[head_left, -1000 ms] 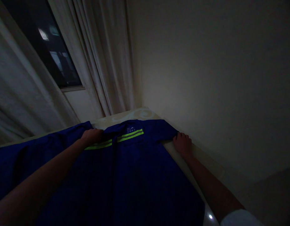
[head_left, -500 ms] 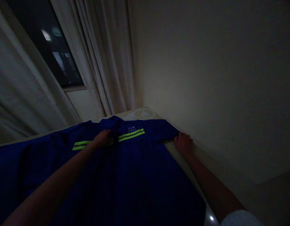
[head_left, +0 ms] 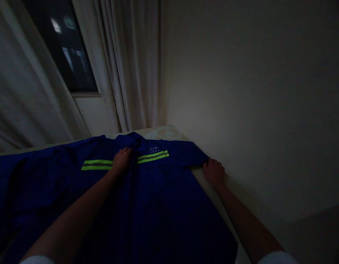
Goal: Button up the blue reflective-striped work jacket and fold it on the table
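White sleeves [head_left: 276,258], bare forearms [head_left: 73,220]

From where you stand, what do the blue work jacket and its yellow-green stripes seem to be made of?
The jacket looks like matte woven fabric, falling in soft folds; the fibre is unclear in the dim light. The stripes look like smooth sewn-on tape, perhaps reflective.

From the head view I log a navy work jacket [head_left: 147,205] spread on a pale patterned surface [head_left: 165,132], with lime reflective stripes [head_left: 153,156] across its chest. The left hand [head_left: 122,160] lies on the fabric at the centre front, between the stripes. The right hand [head_left: 214,173] sits at the jacket's far right corner, by the surface's edge. Beyond stand cream curtains [head_left: 125,62], a dark window [head_left: 59,47] and a plain wall [head_left: 241,110].
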{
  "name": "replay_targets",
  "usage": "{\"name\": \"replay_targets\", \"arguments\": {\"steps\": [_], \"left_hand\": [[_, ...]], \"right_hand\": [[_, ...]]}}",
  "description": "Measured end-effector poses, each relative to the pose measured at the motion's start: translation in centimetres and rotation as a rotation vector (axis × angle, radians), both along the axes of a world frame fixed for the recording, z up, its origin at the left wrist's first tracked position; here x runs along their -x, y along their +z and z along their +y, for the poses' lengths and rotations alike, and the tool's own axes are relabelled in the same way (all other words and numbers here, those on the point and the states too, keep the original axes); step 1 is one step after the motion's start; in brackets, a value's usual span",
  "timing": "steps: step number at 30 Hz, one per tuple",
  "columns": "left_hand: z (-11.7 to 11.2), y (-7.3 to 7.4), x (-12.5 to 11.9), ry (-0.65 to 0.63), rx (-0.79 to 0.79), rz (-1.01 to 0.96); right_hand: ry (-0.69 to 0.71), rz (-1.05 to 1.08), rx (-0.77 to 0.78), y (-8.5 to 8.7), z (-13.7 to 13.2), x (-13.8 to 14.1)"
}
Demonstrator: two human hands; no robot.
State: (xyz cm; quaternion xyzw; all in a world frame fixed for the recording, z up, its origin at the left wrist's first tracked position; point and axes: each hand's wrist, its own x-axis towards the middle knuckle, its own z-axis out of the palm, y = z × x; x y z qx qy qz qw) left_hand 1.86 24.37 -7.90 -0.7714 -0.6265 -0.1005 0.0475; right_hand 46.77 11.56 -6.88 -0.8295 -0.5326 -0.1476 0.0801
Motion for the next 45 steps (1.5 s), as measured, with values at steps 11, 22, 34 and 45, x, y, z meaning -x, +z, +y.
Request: {"name": "replay_targets", "arguments": {"steps": [11,22,34,45], "left_hand": [[-0.3,0.1,0.0,0.019,-0.009,-0.136],[-0.1,0.0,0.7,0.071,0.01,-0.321],[0.0,0.0,0.5,0.039,0.024,-0.359],[-0.8,-0.2,-0.5,0.01,-0.054,-0.255]], "right_hand": [[0.4,0.123,-0.321,2.9,1.7,5.9],[0.78,0.309,0.293,2.6,12.9,32.8],[0.875,-0.031,0.151,1.6,12.1,31.0],[1.38,0.064,0.292,4.1,-12.0,22.7]]}}
